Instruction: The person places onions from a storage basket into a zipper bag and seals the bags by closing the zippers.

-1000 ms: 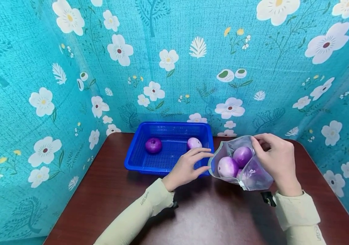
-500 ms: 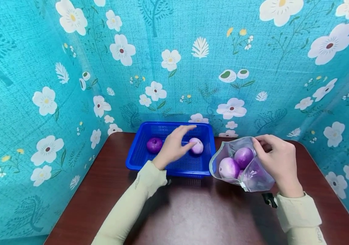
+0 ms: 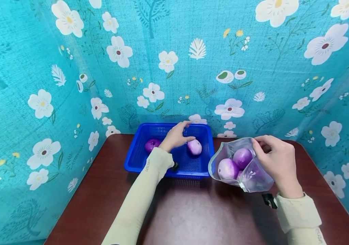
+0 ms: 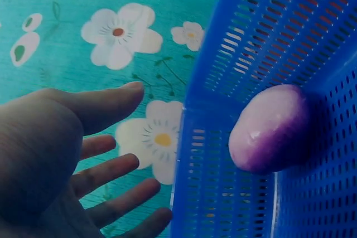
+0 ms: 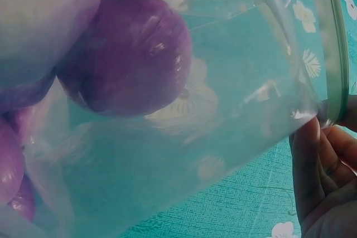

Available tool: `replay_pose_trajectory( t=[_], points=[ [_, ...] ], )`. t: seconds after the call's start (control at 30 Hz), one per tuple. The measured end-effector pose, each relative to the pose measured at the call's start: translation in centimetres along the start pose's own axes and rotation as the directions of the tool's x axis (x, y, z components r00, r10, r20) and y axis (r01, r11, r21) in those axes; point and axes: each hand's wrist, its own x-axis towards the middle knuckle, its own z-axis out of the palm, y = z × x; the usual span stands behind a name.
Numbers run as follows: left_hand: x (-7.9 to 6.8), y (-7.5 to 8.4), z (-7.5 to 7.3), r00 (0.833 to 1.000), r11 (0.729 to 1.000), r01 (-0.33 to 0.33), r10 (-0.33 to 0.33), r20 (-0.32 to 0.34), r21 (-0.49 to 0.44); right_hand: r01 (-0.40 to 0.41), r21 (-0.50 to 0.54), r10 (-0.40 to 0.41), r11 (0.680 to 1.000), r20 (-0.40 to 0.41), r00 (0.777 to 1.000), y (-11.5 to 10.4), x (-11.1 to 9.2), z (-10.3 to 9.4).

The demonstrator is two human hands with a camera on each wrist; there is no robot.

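My left hand (image 3: 176, 136) hovers over the blue plastic basket (image 3: 130, 160), its fingers apart and holding nothing. Close to its thumb, inside the basket, lies a pale purple-and-white onion (image 3: 195, 148), also visible in the left wrist view as an onion (image 4: 270, 129) touching nothing of the hand. A darker purple onion (image 3: 151, 145) sits at the basket's left, partly behind the wrist. My right hand (image 3: 277, 158) pinches the rim of a clear zip bag (image 3: 261, 182), whose mouth gapes toward the basket. Several onions (image 5: 131, 54) are in the bag, some partly hidden.
A dark brown table (image 3: 193, 217) bears the basket, with the bag right beside it on the right. Behind and at both sides hangs a turquoise flowered cloth (image 3: 174, 78).
My left hand has moved from beside the bag's mouth, left and back, to over the basket near the pale onion. My right hand has kept its pinch on the bag.
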Motion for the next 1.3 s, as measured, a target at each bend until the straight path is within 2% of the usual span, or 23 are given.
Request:
replay_pose_trajectory(
  t=[0.27,0.43,0.57,0.77,0.93,1.3],
  points=[
    [1.9,-0.3,1.7,0.995,0.998,0.065,-0.067,0.079,0.022,0.002,0.011,-0.002,1.0,-0.002,1.0,-0.1,0.0,0.1],
    [2.5,-0.4,3.0,0.976,0.991,0.1,-0.115,0.183,0.089,0.011,0.012,-0.011,1.0,-0.007,1.0,-0.1,0.0,0.3],
    [2.5,-0.1,3.7,0.962,0.986,0.095,-0.126,0.242,0.138,0.007,0.014,-0.007,1.0,-0.012,1.0,-0.2,-0.1,0.2],
    [2.4,0.2,5.0,0.966,0.967,0.08,-0.135,0.221,0.243,0.008,0.007,-0.008,1.0,-0.012,1.0,-0.1,-0.3,0.3],
    [2.3,0.2,5.8,0.97,0.959,0.087,-0.144,0.198,0.27,0.015,0.003,-0.015,1.0,-0.01,1.0,-0.1,-0.3,0.3],
    [2.5,0.6,5.9,0.974,0.947,0.076,-0.138,0.181,0.311,0.035,0.008,-0.035,0.999,-0.025,0.999,-0.2,-0.3,0.1]
  ],
)
